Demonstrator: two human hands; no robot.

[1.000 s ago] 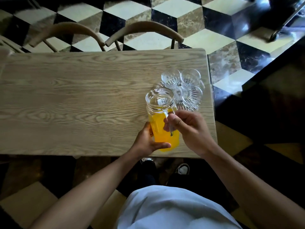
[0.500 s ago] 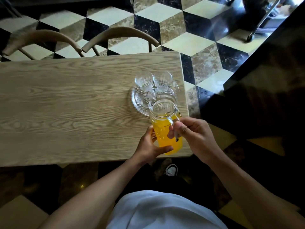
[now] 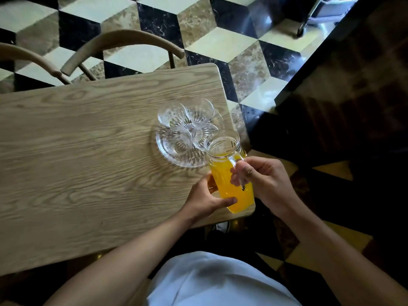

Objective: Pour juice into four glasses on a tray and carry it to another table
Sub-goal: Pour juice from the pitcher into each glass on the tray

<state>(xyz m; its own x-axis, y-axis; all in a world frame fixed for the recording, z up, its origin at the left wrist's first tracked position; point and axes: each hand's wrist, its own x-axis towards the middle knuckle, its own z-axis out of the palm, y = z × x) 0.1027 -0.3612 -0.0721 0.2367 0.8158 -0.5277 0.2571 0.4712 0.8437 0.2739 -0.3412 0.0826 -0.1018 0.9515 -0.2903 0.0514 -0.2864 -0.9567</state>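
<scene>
A clear glass pitcher half full of orange juice is held over the table's near right corner, its mouth leaning toward the tray. My right hand grips its handle. My left hand cups the pitcher's lower body from the left. Just beyond the pitcher's mouth, a round cut-glass tray carries several empty clear glasses. The nearest right glass is partly hidden behind the pitcher's rim.
The wooden table stretches away to the left. Two curved wooden chair backs stand at its far edge. A checkered marble floor lies beyond, and a dark counter or furniture edge rises close on the right.
The pitcher has tipped from upright toward the tray, with both hands still on it. The view has shifted, so the tray and table corner now sit further right and lower.
</scene>
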